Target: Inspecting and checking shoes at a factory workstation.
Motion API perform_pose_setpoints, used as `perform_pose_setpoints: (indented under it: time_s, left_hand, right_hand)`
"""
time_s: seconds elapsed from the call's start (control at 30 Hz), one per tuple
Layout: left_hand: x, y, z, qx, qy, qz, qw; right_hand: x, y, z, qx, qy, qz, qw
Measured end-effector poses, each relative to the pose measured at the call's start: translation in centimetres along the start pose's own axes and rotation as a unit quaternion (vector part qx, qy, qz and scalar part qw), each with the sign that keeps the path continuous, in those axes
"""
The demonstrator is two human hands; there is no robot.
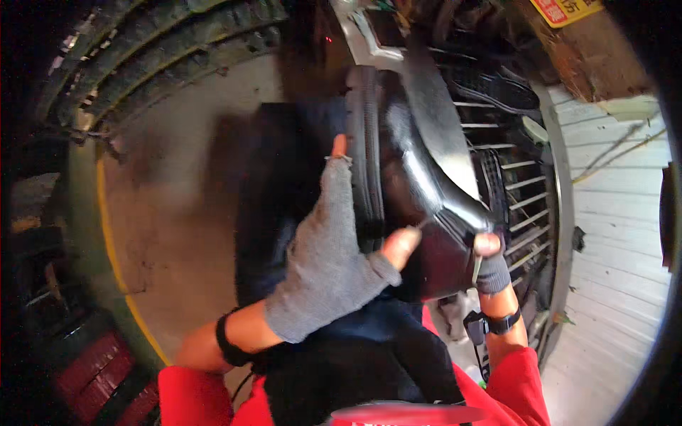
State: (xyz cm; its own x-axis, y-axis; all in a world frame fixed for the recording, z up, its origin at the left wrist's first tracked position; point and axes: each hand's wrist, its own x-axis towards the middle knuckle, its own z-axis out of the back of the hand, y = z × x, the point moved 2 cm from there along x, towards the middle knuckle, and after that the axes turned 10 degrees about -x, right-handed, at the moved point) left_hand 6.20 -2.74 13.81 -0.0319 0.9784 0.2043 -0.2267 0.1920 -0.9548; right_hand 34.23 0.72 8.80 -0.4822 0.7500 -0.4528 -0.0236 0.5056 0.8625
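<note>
A shiny black leather boot (408, 153) lies across my lap, its toe pointing away from me and its shaft turned to the right. A thick dark sole edge (367, 142) runs along its left side. My left hand (330, 241), in a grey fingerless glove, grips the boot from the sole side, thumb over the heel area and slightly blurred. My right hand (490, 259), gloved alike, holds the boot's upper edge at the right; its thumb shows, while its other fingers are hidden behind the leather.
On the right, a metal-barred rack (522, 195) holds black shoe soles (497, 92). Dark ridged racking (163, 53) curves across the upper left. A yellow line (117, 248) crosses the floor at left. A brown carton (597, 60) stands at upper right.
</note>
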Motion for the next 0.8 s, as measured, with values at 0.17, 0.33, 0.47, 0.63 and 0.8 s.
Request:
perform_pose_setpoints:
  time_s: [0.17,0.33,0.47,0.63,0.8]
  left_hand:
    - [6.2,-0.3,3.3,-0.185,0.085,0.015,0.979]
    - [5.8,-3.0,6.5,-0.031,0.171,-0.097,0.98]
    - [1.7,1.7,7.7,0.233,0.272,-0.322,0.877]
    - [-1.5,9.6,7.5,0.128,0.33,-0.159,0.922]
    - [6.2,9.2,8.1,-0.115,-0.034,0.062,0.991]
  right_hand:
    - [0.5,3.2,-7.1,-0.246,-0.053,0.105,0.962]
    - [3.7,-6.2,-0.8,-0.063,0.012,0.19,0.98]
    - [12.5,4.3,-8.4,-0.129,0.007,0.268,0.955]
    - [14.4,2.8,-7.2,-0.265,-0.042,0.189,0.945]
    - [17.2,8.0,-7.5,-0.294,-0.031,0.101,0.95]
